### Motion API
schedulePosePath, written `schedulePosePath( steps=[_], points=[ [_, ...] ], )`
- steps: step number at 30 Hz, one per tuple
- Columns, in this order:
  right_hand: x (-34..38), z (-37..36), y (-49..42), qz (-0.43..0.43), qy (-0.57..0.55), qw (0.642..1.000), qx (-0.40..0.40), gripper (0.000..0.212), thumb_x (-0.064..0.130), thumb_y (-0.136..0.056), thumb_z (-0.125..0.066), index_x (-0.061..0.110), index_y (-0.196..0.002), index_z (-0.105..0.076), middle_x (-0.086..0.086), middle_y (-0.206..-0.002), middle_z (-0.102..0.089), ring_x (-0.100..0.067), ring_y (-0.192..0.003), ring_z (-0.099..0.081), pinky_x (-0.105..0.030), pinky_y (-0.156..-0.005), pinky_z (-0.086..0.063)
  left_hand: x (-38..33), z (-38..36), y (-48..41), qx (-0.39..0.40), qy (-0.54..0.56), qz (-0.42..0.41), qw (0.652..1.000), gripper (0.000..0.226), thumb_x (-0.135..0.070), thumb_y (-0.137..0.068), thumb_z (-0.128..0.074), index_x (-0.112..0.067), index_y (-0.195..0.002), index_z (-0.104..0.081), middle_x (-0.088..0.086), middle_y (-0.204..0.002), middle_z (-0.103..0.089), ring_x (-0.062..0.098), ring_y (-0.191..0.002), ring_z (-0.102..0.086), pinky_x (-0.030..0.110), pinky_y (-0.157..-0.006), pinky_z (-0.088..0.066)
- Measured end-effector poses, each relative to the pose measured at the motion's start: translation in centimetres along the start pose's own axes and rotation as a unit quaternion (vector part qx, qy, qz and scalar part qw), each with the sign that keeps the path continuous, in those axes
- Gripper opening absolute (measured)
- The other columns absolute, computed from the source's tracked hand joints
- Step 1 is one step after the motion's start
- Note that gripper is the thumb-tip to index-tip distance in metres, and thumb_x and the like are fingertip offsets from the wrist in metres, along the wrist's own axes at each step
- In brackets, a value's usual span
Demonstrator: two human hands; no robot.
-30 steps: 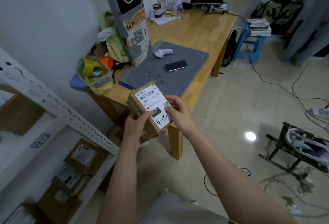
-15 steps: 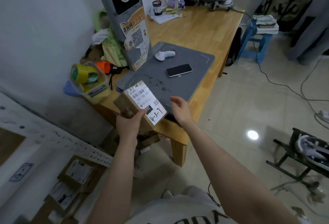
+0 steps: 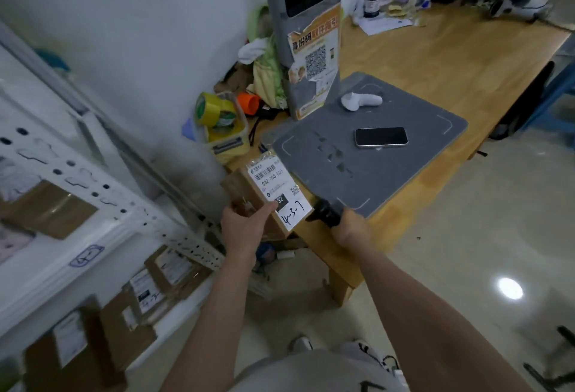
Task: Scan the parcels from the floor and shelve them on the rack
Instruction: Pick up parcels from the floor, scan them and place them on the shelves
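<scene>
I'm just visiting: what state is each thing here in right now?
parcel: held up in the left hand, label facing up.
black object: gripped by the right hand at the grey mat's near corner.
phone: flat on the mat, screen dark.
white handheld device: lying on the mat, untouched.
shelved boxes: resting on the rack's lower shelf.

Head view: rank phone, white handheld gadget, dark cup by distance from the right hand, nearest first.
Right hand grips a black device at the table near edge.
1. Phone, on the grey mat, just ahead.
2. White gadget, at the mat's far side.
3. Dark cup, far end of the table.
</scene>
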State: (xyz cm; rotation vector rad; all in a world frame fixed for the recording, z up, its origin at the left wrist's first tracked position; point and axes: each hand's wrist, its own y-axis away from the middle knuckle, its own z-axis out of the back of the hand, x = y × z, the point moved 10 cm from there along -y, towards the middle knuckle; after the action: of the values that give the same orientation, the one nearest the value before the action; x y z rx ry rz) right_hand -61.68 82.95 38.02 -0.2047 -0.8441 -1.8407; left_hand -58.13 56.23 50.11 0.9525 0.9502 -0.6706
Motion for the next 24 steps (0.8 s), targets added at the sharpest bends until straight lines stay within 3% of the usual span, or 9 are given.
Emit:
schedulePosePath(
  steps=[5, 8, 11, 13, 15, 18, 21, 24],
  points=[
    [0.4, -1.8, -0.9, 0.048, -0.005, 0.998, 0.041, 0.028, 0.01, -0.089, -0.055, 0.015, -0.117, -0.057, -0.007, -0.106, -0.062, -0.021, -0.088, -0.062, -0.035, -0.079, -0.058, -0.3, -0.5, 0.1, -0.017, 0.021, 0.002, 1.0, 0.104, -0.058, -0.038, -0.087, -0.02, -0.13, -0.058, -0.004, -0.119, -0.07, 0.015, -0.106, -0.068, 0.039, -0.092, -0.058],
    [-0.4, -2.4, -0.7, 0.039, -0.019, 0.997, 0.067, 0.018, 0.011, -0.092, -0.054, 0.012, -0.109, -0.059, -0.009, -0.104, -0.064, -0.021, -0.086, -0.061, -0.032, -0.075, -0.056, -0.2, -0.1, -0.1, -0.034, 0.045, 0.008, 0.998, 0.09, -0.045, -0.054, -0.092, -0.018, -0.132, -0.057, -0.003, -0.12, -0.069, 0.015, -0.106, -0.067, 0.033, -0.087, -0.057],
    [0.0, -1.5, 0.0, 0.045, -0.085, 0.994, 0.043, 0.027, 0.006, -0.093, -0.051, 0.015, -0.119, -0.056, -0.002, -0.093, -0.061, -0.015, -0.077, -0.058, -0.024, -0.06, -0.046, -0.1, 0.7, 0.0, -0.06, 0.058, -0.001, 0.996, 0.092, -0.044, -0.053, -0.092, -0.017, -0.134, -0.057, -0.001, -0.123, -0.069, 0.016, -0.108, -0.067, 0.039, -0.091, -0.058],
    [1.3, 0.3, 0.8, 0.074, -0.137, 0.988, 0.014, 0.034, 0.0, -0.09, -0.054, 0.015, -0.12, -0.056, 0.0, -0.087, -0.059, -0.013, -0.073, -0.055, -0.022, -0.053, -0.038, 0.2, 1.1, 0.0, -0.078, 0.075, -0.009, 0.994, 0.081, -0.035, -0.061, -0.093, -0.017, -0.132, -0.058, -0.003, -0.121, -0.069, 0.015, -0.108, -0.067, 0.039, -0.092, -0.057],
    [2.8, 2.5, 1.9, 0.105, -0.191, 0.976, -0.008, 0.031, -0.003, -0.086, -0.058, 0.014, -0.112, -0.058, 0.0, -0.083, -0.061, -0.019, -0.075, -0.059, -0.026, -0.055, -0.043, 0.3, 1.3, -0.1, -0.097, 0.084, -0.014, 0.992, 0.072, -0.028, -0.068, -0.092, -0.016, -0.13, -0.058, -0.004, -0.12, -0.068, 0.015, -0.108, -0.066, 0.035, -0.092, -0.056],
    [4.6, 5.8, 4.1, 0.143, -0.251, 0.957, -0.032, 0.026, -0.001, -0.085, -0.063, 0.017, -0.102, -0.058, 0.001, -0.082, -0.062, -0.022, -0.08, -0.063, -0.033, -0.064, -0.051, 0.3, 0.9, -0.2, -0.1, 0.098, -0.011, 0.99, 0.076, -0.029, -0.07, -0.09, -0.016, -0.136, -0.053, -0.002, -0.124, -0.066, 0.015, -0.111, -0.064, 0.031, -0.091, -0.053],
    [5.8, 9.1, 5.9, 0.173, -0.291, 0.94, -0.046, 0.027, 0.003, -0.087, -0.067, 0.025, -0.1, -0.058, 0.005, -0.086, -0.063, -0.014, -0.08, -0.061, -0.029, -0.068, -0.05, 0.0, 0.2, -0.5, -0.079, 0.124, -0.019, 0.989, 0.072, -0.025, -0.072, -0.089, -0.015, -0.134, -0.055, -0.002, -0.123, -0.067, 0.014, -0.11, -0.065, 0.024, -0.081, -0.054],
    [6.7, 11.3, 6.9, 0.196, -0.3, 0.933, -0.034, 0.019, 0.004, -0.087, -0.068, 0.021, -0.093, -0.062, -0.004, -0.079, -0.064, -0.022, -0.074, -0.062, -0.036, -0.066, -0.05, 0.0, -0.6, -0.5, -0.062, 0.107, -0.032, 0.992, 0.063, -0.02, -0.073, -0.089, -0.013, -0.127, -0.059, -0.003, -0.114, -0.069, 0.011, -0.102, -0.068, 0.016, -0.069, -0.056]
  ],
)
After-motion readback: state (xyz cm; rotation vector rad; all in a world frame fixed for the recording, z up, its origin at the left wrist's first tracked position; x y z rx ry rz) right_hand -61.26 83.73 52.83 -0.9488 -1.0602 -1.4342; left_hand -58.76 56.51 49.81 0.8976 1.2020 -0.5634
